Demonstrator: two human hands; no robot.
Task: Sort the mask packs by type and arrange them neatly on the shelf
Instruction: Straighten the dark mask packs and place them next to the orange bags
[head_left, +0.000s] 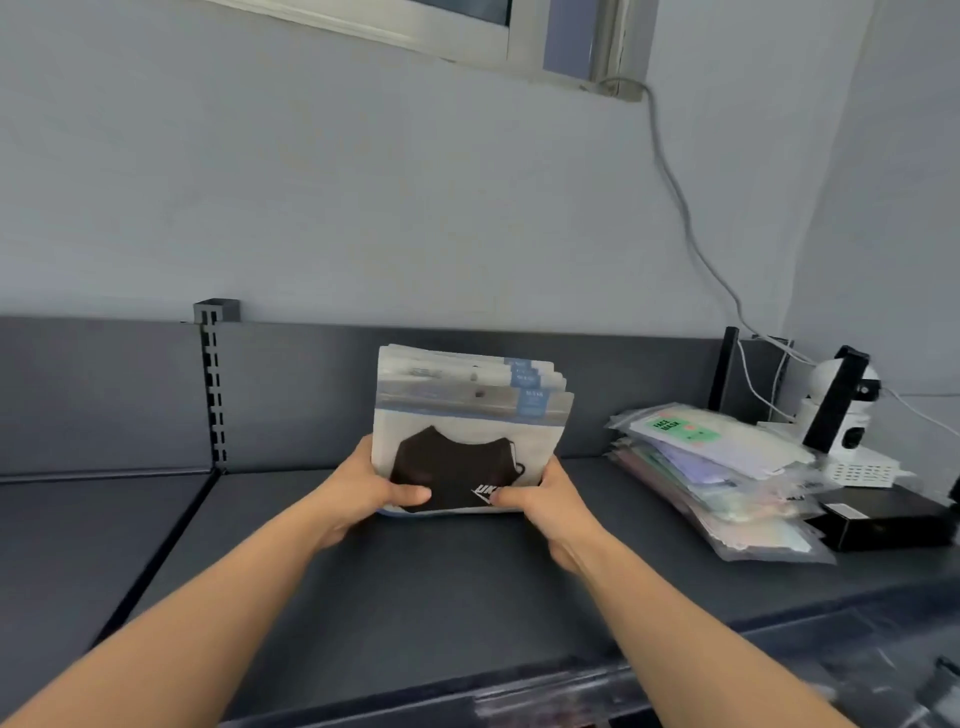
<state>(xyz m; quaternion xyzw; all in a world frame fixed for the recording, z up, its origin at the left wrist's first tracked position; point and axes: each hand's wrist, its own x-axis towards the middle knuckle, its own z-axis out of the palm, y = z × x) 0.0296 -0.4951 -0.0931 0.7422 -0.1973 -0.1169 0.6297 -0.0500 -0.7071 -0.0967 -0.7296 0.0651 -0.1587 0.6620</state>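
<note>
Under right hand (546, 500), half-hidden logo (486, 492) on mask packs (467, 415)

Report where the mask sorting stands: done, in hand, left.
Done: several black-mask packs are gathered into one upright bundle. In hand: the left hand and right hand grip its lower corners at the middle of the shelf; whether it rests there I cannot tell. Left: the mixed pile of coloured packs lies flat and askew at the right, unsorted.
</note>
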